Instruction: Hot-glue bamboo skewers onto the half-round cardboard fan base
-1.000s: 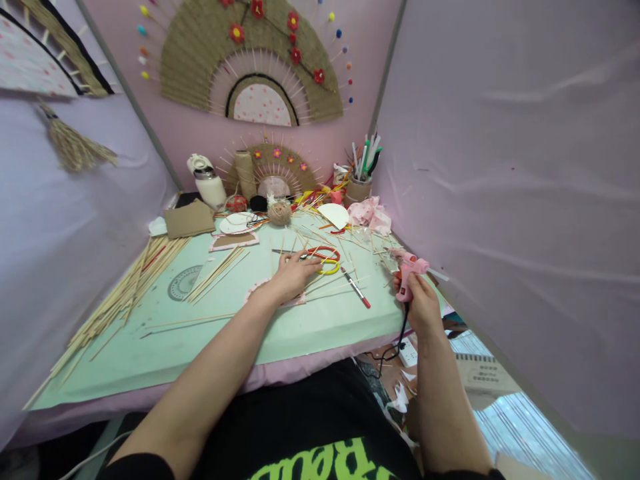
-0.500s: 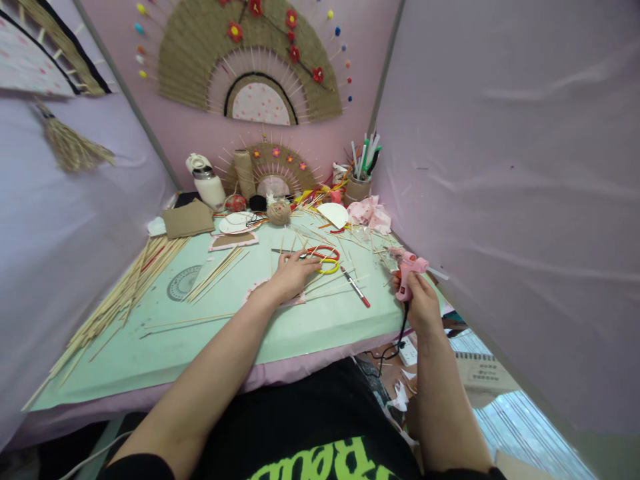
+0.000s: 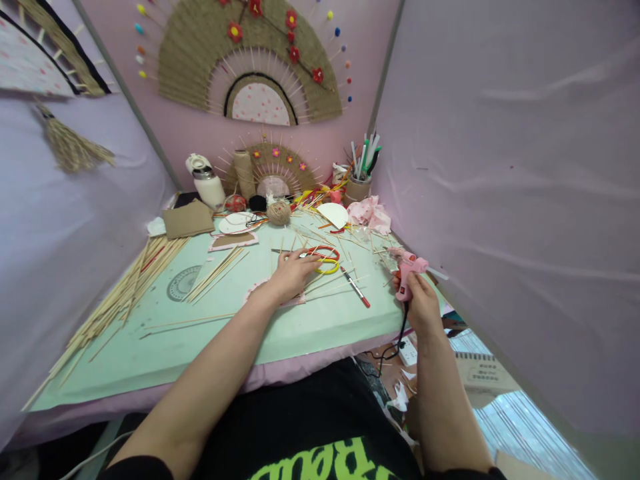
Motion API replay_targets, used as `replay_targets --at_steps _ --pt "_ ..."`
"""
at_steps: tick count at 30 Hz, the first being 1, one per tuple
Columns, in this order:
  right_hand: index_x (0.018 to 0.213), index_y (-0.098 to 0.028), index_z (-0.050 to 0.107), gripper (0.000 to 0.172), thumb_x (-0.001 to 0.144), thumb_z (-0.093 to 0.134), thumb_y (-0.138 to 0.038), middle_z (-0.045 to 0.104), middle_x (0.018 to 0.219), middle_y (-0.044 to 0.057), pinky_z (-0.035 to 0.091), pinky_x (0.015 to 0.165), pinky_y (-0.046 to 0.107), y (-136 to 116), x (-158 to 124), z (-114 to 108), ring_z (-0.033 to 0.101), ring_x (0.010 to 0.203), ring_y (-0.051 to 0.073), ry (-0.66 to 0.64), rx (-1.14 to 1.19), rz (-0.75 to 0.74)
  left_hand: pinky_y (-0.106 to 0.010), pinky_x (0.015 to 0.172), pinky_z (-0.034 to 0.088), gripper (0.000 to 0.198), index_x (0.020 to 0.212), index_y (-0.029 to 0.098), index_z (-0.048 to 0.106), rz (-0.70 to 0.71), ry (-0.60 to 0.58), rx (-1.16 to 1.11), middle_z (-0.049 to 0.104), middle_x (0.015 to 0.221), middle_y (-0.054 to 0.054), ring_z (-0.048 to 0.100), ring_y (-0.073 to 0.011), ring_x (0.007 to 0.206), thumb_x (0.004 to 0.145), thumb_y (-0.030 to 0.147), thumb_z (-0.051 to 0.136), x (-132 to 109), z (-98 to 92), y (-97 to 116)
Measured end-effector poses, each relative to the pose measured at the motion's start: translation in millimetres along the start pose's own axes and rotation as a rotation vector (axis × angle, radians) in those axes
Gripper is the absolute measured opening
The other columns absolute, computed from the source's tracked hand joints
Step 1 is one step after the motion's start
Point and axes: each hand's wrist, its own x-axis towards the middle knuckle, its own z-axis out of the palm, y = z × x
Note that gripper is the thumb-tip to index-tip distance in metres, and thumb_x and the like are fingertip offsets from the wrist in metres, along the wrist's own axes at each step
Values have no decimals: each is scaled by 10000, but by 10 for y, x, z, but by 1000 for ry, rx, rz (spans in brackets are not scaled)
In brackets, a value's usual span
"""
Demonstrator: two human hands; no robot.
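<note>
My left hand (image 3: 293,273) rests palm down on the green mat (image 3: 210,333), fingers stretched over thin bamboo sticks (image 3: 330,280) and a pink-edged paper piece (image 3: 260,288). Its fingertips lie beside the red-handled scissors (image 3: 320,253) and a yellow ring (image 3: 330,267). My right hand (image 3: 423,303) is wrapped round the grip of a pink glue gun (image 3: 407,270) at the table's right edge, nozzle pointing left. The gun's black cord (image 3: 400,333) hangs down off the table.
A red pen (image 3: 356,287) lies between my hands. Long bamboo sticks (image 3: 120,300) pile along the left edge. Twine ball (image 3: 279,212), white bottle (image 3: 207,181), cardboard (image 3: 189,219), pen cup (image 3: 359,183) and pink cloth (image 3: 370,215) crowd the back. A power strip (image 3: 407,351) sits below right.
</note>
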Motion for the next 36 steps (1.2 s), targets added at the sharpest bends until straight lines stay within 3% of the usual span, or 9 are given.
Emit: replay_targets --at_steps 7,17,21,28,36 --pt "831 -206 686 489 565 843 -584 713 780 4 490 519 208 -12 -8 13 640 647 122 16 13 9 -536 1056 281 294 1123 318 736 100 14 -14 637 1370 -29 416 -301 1363 998 349 471 -54 -94 71" --pt "808 -208 690 479 552 848 -581 710 766 0 509 533 215 -19 -11 21 640 640 121 18 16 3 -535 1089 259 332 1182 335 713 114 -37 -2 619 1391 -32 400 -295 1367 1011 356 429 -68 -114 156" --pt "795 -215 700 514 489 873 -591 715 768 -3 495 516 204 -33 -17 32 640 637 119 40 43 32 -518 1056 279 309 1177 328 706 95 -3 -6 633 1371 -28 425 -296 1347 1001 346 453 -67 -134 147" --pt "815 -212 712 506 525 853 -602 717 760 2 489 523 204 -28 -18 26 639 641 119 31 21 21 -496 998 303 261 1052 269 738 -187 286 -37 719 1191 -53 535 -265 1209 963 269 492 -113 -284 140" --pt "826 -207 707 519 555 831 -632 702 743 0 465 520 197 2 -6 3 630 648 117 17 -18 -1 -450 995 365 199 942 242 727 -465 830 -60 739 1058 -41 605 -250 1096 915 280 534 -402 -562 -21"
